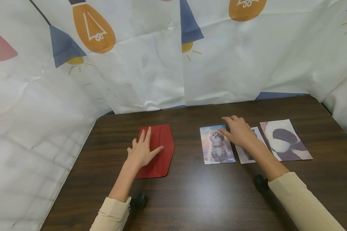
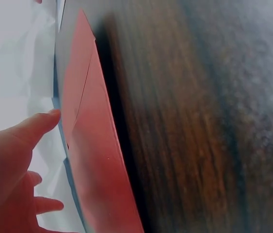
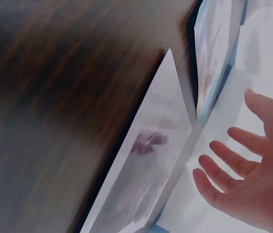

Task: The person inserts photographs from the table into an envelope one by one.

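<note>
Tabletop (image 1: 191, 195) of dark brown, streaky wood grain stretches out before me, its far corners rounded, a pale sheen of light on its near middle. White, creased sheeting (image 1: 162, 77) hangs behind it and down its left side, printed with orange light bulbs (image 1: 93, 29) and blue lampshades (image 1: 65, 45) over yellow half-discs. On the left half of the wood lies a red envelope (image 1: 165, 147). My left hand (image 1: 140, 152) is over it, fingers spread, thumb pointing right; I cannot tell how firmly it touches. On the right half, three pictures lie in a row: a kitten picture (image 1: 217, 149), a partly covered middle picture (image 1: 244, 156) and a larger purple-and-white picture (image 1: 286, 141). My right hand (image 1: 239, 131) hovers above the first two, fingers apart and slightly bent. Cream sleeves (image 1: 303, 202) cover my forearms.
</note>
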A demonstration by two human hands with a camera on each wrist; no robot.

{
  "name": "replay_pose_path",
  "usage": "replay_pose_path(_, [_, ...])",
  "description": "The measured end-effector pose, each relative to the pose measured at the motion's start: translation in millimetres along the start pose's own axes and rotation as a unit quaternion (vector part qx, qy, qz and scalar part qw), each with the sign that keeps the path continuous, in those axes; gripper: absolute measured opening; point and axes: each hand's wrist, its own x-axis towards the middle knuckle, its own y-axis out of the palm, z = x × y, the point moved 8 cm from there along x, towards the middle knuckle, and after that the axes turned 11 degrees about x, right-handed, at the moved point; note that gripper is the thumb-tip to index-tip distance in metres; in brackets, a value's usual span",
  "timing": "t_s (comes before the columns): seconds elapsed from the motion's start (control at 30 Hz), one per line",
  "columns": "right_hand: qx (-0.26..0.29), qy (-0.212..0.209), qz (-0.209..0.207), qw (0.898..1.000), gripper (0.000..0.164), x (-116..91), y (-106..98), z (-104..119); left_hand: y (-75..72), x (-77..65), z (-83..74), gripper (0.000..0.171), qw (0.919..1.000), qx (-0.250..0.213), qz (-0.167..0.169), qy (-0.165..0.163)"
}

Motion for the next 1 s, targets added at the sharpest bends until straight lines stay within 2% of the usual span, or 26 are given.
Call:
replay_pose_path(0.37, [0.049, 0.012, 0.016, 0.999, 0.055, 10, 4, -5, 2.3, 4.2, 6.4, 0.101, 0.9998, -0.005, -0.004, -0.017])
replay_pose_path(0.6, [0.042, 0.028, 0.021, 0.999, 0.05, 12, 5, -13, 4.4, 2.7, 5.6, 0.1, 0.9996, 0.004, -0.002, -0.028])
replay_pose_path(1.0, [0.041, 0.048, 0.034, 0.997, 0.049, 19, 9, -14, 1.6, -0.7, 8.3, 0.098, 0.9978, -0.017, -0.006, -0.063])
